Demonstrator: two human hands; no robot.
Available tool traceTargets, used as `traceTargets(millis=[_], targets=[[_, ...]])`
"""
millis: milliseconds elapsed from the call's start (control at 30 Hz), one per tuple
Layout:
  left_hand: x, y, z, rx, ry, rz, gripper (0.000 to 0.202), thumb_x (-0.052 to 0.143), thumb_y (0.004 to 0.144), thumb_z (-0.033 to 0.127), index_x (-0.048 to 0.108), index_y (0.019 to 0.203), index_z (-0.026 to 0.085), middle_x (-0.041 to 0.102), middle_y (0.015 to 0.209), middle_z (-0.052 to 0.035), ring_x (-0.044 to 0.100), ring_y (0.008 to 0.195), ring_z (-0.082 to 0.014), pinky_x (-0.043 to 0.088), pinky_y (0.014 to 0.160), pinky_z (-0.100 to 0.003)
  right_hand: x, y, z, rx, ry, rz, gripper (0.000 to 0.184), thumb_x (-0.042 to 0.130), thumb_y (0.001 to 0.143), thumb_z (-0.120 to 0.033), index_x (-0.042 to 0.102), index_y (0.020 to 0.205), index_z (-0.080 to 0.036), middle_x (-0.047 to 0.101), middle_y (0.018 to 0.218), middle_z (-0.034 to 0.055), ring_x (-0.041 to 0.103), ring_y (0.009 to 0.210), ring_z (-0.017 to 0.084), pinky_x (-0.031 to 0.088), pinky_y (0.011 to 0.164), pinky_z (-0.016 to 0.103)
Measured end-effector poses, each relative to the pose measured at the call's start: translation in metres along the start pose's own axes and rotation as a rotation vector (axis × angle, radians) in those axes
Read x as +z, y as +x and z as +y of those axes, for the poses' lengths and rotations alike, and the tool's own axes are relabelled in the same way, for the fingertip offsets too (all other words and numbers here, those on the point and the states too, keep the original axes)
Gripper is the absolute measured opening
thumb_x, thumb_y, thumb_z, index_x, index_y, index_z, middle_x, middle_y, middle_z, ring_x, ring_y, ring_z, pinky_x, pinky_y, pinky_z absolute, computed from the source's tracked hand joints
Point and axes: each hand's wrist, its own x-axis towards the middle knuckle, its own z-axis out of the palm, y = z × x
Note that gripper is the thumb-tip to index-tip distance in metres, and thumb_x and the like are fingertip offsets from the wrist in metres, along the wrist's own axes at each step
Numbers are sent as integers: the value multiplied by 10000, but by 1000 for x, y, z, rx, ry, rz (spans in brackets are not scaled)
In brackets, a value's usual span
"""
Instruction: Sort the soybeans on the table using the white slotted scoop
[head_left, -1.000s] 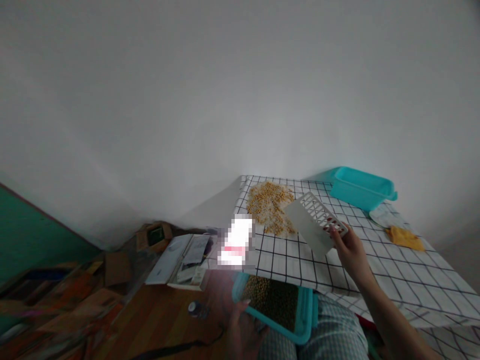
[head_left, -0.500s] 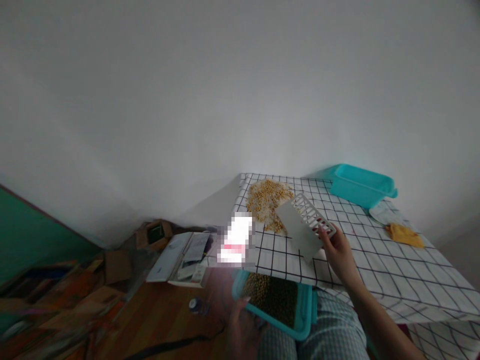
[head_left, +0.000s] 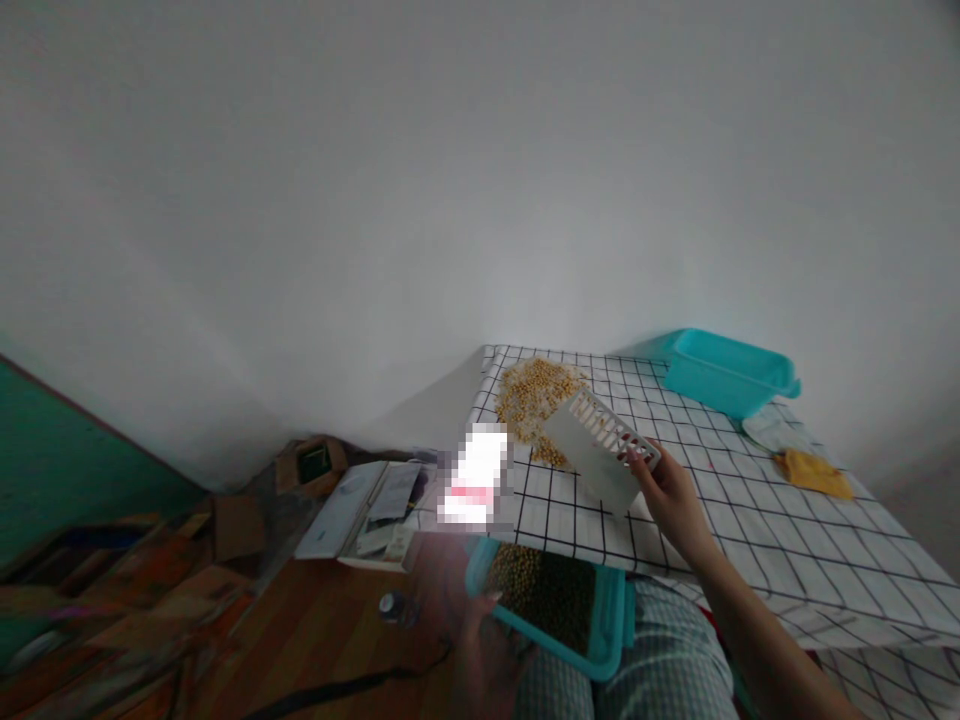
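Note:
My right hand (head_left: 667, 492) is closed on the slotted edge of a flat white plastic board (head_left: 592, 455), held tilted over the table. The board's far corner reaches the near side of a spread of yellow beans (head_left: 536, 395), and it hides some of them. Below the table edge, my left hand (head_left: 480, 610) grips the left rim of a turquoise tray (head_left: 609, 625), which rests at my lap. Inside the tray lie yellow beans (head_left: 514, 572) on the left and small dark green beans (head_left: 562, 600) on the right.
A turquoise basin (head_left: 727, 370) stands at the back right of the checked tablecloth (head_left: 720, 520). Beside it are a whitish flat item (head_left: 772, 428) and a yellow cloth (head_left: 814, 472). A blurred-out bright panel (head_left: 474, 475) covers the left edge. Cardboard boxes (head_left: 240, 525) lie on the floor.
My right hand has moved the white board slightly left, and its slotted face has turned. The left hand and the tray stay where they were.

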Motion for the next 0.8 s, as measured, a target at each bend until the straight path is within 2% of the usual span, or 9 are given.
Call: traceTargets(millis=[167,300,400,633,800], targets=[[0,-1,1,9,5,22,225,633,753,243,610,970,188,744,912,-65,684,868,-251,507,795,-390,-3,4,-3,-9,44,-16,360,491,922,-459,607,1116,-179,692,947,71,641,754,212,522,678,307],[-4,2,-1,12,-12,-11,199,619,767,248,608,961,201,738,903,-44,683,848,-233,499,805,-380,-5,6,-9,-22,-29,-85,357,474,937,-443,610,1126,-172,700,935,71,651,778,219,516,674,298],[-5,2,-2,75,-25,0,160,615,775,228,592,933,213,739,904,-34,683,862,-235,502,794,-374,-8,6,-16,-38,-103,-148,383,453,948,-441,600,1167,-164,704,938,77,659,771,219,509,647,287],[3,-4,2,40,14,16,161,617,781,255,618,925,185,738,876,-55,685,864,-252,512,770,-384,-15,7,-22,-61,-177,-216,410,434,949,-450,591,1212,-177,718,917,68,678,760,217,535,644,289],[8,-10,2,49,-2,59,157,633,748,194,601,901,186,743,865,-55,685,879,-256,514,770,-384,-17,7,-22,-103,-205,-240,390,428,955,-429,592,1208,-183,720,928,59,665,705,184,532,596,259]])
